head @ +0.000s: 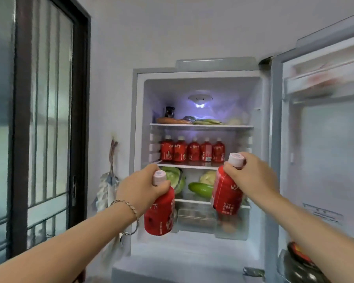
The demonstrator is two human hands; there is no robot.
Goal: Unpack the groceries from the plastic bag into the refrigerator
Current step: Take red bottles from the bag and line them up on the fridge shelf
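The refrigerator (140,111) stands open straight ahead, its light on. My left hand (140,186) grips a red juice bottle (159,215) by the neck under its pale cap, in front of the lower shelves. My right hand (251,176) holds a second red juice bottle (226,197) the same way, slightly higher and tilted, level with the middle shelf (188,166). Several matching red bottles (192,151) stand in a row on that shelf. No plastic bag is in view.
The top shelf holds a carrot (172,120), greens and a dark jar (169,111). Cabbages (175,177) and a cucumber (200,188) lie on the shelf below the bottles, above a clear drawer (196,218). The fridge door (325,150) hangs open at right. A dark-framed glass door (49,119) is left.
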